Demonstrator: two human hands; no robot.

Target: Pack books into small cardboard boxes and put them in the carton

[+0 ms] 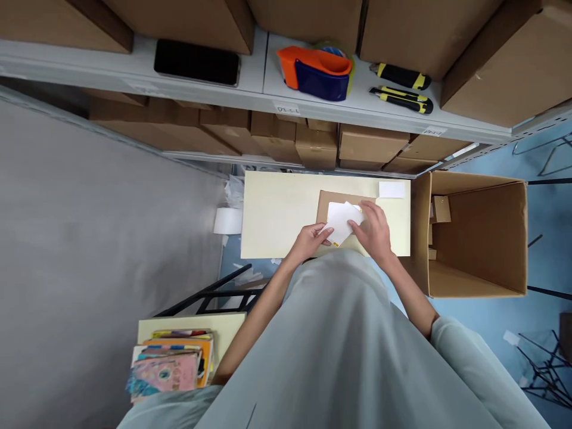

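Note:
Above the pale table, my left hand (313,239) pinches white cards (340,220) by their lower left edge, thumb on top. My right hand (374,231) is closed on the right side of the same cards, its thumb pressing on the upper one. The cards overlap at an angle, with small yellow marks at some edges. Beneath them lies a flat brown cardboard piece (327,200), partly covered by the cards and my hands. A small white stack of paper (391,190) rests at the table's far right.
An open carton (478,238) with several small boxes stands right of the table (277,214). The shelf (254,77) ahead carries a phone (196,62), an orange-and-blue tape dispenser (317,72), utility knives (402,98) and cartons. Books (170,369) lie lower left.

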